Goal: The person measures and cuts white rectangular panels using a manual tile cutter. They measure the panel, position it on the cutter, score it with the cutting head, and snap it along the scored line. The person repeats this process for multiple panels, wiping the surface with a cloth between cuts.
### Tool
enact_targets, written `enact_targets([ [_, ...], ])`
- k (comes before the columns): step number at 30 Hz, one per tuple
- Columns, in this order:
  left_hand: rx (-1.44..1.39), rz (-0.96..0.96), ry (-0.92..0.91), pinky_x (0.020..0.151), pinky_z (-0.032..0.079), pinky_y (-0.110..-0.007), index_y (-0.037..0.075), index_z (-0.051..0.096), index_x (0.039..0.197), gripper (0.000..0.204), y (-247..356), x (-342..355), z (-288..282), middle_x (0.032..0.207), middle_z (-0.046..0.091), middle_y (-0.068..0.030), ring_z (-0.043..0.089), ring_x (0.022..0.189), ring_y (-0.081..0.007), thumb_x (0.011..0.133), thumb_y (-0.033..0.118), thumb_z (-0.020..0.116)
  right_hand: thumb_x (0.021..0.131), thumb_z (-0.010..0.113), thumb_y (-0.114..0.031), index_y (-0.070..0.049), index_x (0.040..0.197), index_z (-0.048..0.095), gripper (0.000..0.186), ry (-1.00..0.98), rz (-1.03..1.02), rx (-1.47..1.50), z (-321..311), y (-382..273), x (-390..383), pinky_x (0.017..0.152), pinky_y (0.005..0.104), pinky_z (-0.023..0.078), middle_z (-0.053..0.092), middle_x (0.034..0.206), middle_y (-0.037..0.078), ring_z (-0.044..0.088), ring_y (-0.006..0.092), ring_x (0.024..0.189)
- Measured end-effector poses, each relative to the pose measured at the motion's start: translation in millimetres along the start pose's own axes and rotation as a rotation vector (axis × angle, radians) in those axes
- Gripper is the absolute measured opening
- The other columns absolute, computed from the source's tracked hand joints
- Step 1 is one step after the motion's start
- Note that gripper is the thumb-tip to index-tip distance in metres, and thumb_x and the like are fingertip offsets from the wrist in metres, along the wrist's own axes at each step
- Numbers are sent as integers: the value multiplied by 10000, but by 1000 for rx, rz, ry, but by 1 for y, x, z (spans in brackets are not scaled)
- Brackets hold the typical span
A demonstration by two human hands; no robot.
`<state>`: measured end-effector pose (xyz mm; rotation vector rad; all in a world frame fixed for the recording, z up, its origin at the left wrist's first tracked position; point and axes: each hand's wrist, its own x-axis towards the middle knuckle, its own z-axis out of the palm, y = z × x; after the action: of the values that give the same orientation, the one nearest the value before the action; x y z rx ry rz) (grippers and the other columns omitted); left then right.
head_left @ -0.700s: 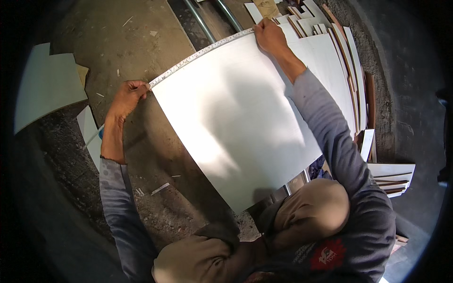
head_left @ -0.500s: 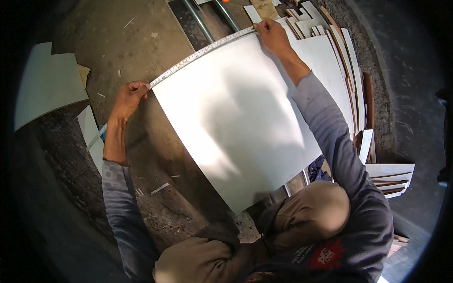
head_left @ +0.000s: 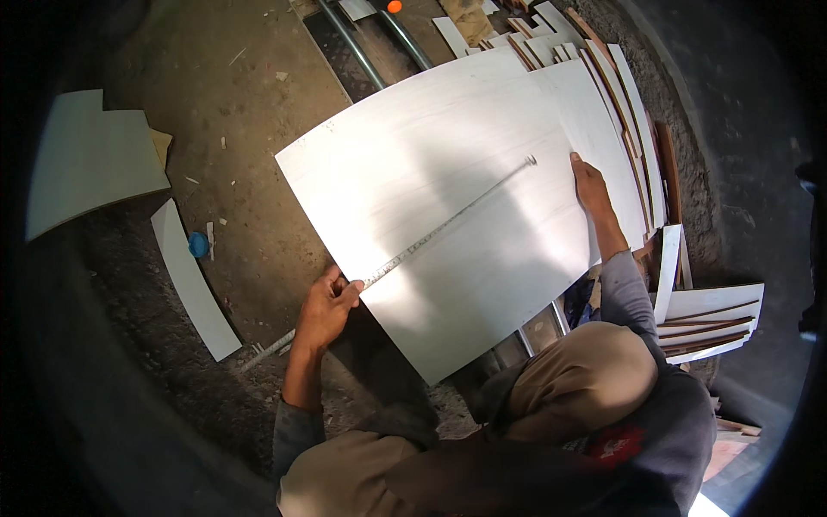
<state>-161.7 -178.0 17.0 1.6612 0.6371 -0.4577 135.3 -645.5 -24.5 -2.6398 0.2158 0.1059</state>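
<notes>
the white panel lies in front of the person, above two metal tubes that emerge beyond its far edge; metal bars also show at the near edge, beside the knee. contact between panel and tubes is hidden.

left hand: positioned at the left edge of the panel, near its lower corner. the grip is pinched, thumb against fingers, on the measuring tape. the tape runs from this grip diagonally across the panel face, up and to the right. its hooked tip ends over the face, short of the right edge. whether the whole blade touches the surface cannot be told. a further length of pale strip shows to the left of the wrist.

right hand: positioned at the right edge of the panel, thumb extended along it. the remaining fingers are mostly hidden; whether this grip is spread or pressed together cannot be told.

surroundings: a stack of white boards stands just beside the panel on the right, with smaller offcuts nearer the person. to the left, a narrow white strip lies on the floor, with a blue round object just beside it. a larger pale board lies farther left.
</notes>
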Motion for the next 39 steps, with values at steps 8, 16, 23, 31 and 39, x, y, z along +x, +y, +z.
enact_targets([
  [8, -19, 35, 20, 657, 336, -256, 111, 640, 829, 203, 11, 35, -23, 710, 508, 70, 427, 673, -71, 996, 223, 667, 1014, 631, -522, 22, 818, 667, 579, -57, -80, 185, 15, -20, 47, 695, 357, 473, 611, 723, 65, 533, 164, 711],
  [16, 188, 131, 131, 718, 381, -259, 14, 640, 1197, 332, 51, 87, -66, 774, 569, 38, 477, 724, -94, 982, 263, 687, 1040, 522, -544, 15, 1136, 714, 599, 115, -204, -144, 42, -89, 107, 930, 465, 527, 741, 1030, 257, 700, 413, 1006],
  [23, 77, 127, 85, 687, 444, -270, -2, 533, 1241, 358, -1, -8, 5, 784, 597, 7, 534, 725, -94, 977, 165, 706, 1061, 509, -535, -50, 1165, 723, 539, -115, -268, 251, 6, -88, -33, 752, 361, 493, 646, 789, 92, 609, 224, 749],
  [31, 29, 130, 25, 669, 455, -303, 15, 658, 974, 173, -41, -37, 43, 771, 627, -20, 554, 715, -104, 996, 187, 661, 1014, 655, -426, -48, 1161, 757, 418, -255, -172, 312, -14, -62, -86, 718, 283, 465, 680, 868, 36, 592, 130, 804],
  [39, 167, 132, -18, 705, 493, -326, -3, 691, 983, 180, -38, -35, 38, 794, 670, -38, 595, 742, -119, 993, 165, 626, 982, 719, -367, -47, 1132, 749, 354, -309, -203, 264, -8, -52, -96, 708, 283, 490, 679, 856, 11, 602, 119, 802],
])
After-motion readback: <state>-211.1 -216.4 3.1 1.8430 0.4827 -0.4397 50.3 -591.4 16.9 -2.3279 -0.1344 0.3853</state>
